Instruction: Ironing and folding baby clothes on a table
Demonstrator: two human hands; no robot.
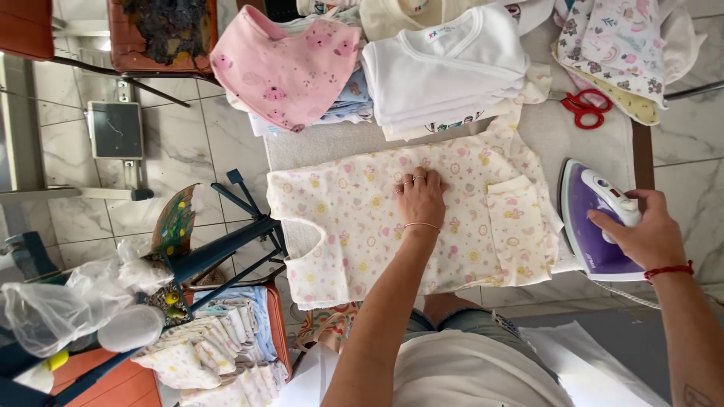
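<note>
On the ironing board [317,147], near its middle, a small floral garment [354,226] lies spread flat, its hem hanging a little over the near edge. The left hand [421,197] rests on the garment, palm down, fingers close together and holding nothing, just pressing the cloth. The right hand [641,234] is at the board's right edge, closed around the handle of a purple and white iron [592,222]. The iron sits on the board just beside the garment's folded right side; whether it touches the cloth I cannot tell.

Along the far edge of the board lie folded piles: a pink bib [286,71] on the left, white baby tops [445,71] in the middle, and patterned cloths [618,45] at the far right corner. Red scissors [587,107] lie between the white pile and the patterned cloths. Off the board's left edge, below it, a stack of folded clothes [219,339] sits beside a clear plastic bag [60,305].
</note>
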